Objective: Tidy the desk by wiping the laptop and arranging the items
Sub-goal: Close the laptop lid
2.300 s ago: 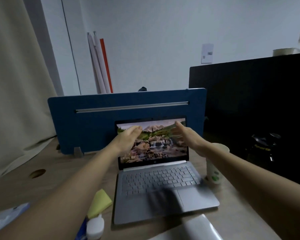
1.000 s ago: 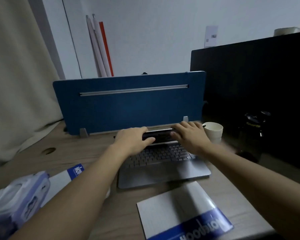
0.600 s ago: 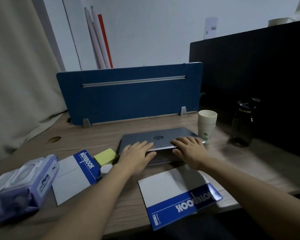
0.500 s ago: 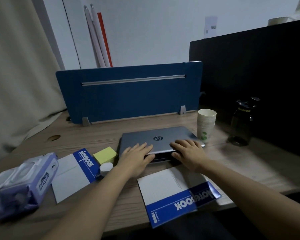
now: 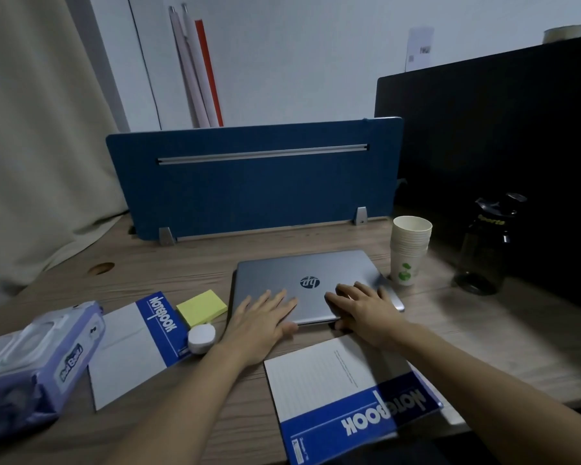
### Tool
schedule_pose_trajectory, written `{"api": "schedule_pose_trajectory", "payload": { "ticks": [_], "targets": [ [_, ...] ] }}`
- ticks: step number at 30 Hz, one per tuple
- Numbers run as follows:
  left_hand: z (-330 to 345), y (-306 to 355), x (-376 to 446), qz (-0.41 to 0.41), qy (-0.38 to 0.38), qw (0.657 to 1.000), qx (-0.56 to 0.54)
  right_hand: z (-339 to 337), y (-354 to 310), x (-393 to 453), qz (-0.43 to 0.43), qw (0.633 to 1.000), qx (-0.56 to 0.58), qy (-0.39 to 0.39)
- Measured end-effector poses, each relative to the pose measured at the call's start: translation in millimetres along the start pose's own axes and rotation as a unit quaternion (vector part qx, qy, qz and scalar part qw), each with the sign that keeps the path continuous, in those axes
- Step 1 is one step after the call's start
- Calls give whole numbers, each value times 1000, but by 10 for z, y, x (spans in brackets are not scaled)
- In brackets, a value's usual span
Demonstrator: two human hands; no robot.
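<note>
Hands flat: left hand [image 5: 262,317], right hand [image 5: 363,308], laptop [image 5: 309,270] closed.

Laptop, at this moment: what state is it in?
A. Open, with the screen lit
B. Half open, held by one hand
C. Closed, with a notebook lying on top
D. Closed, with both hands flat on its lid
D. The laptop lies shut with its logo facing up, and the left hand and right hand both rest with straight fingers on the near part of its lid.
</note>
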State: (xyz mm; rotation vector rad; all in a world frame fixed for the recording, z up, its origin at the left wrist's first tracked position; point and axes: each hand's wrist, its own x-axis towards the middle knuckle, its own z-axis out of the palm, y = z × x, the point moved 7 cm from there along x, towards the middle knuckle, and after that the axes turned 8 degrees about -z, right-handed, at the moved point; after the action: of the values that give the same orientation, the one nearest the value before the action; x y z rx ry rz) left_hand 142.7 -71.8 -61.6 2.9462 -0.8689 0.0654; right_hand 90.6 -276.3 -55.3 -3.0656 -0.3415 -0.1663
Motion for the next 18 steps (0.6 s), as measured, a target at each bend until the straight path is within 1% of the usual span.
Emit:
{"api": "schedule_pose_trajectory", "payload": {
  "ticks": [5, 18],
  "targets": [
    [19, -67, 216, -41, 5, 999, -12, 31, 25, 193, 2, 999, -22, 41],
    [49, -395, 941, -153, 81, 983, -58, 215, 452, 1096, 38, 996, 54, 53]
  ]
}}
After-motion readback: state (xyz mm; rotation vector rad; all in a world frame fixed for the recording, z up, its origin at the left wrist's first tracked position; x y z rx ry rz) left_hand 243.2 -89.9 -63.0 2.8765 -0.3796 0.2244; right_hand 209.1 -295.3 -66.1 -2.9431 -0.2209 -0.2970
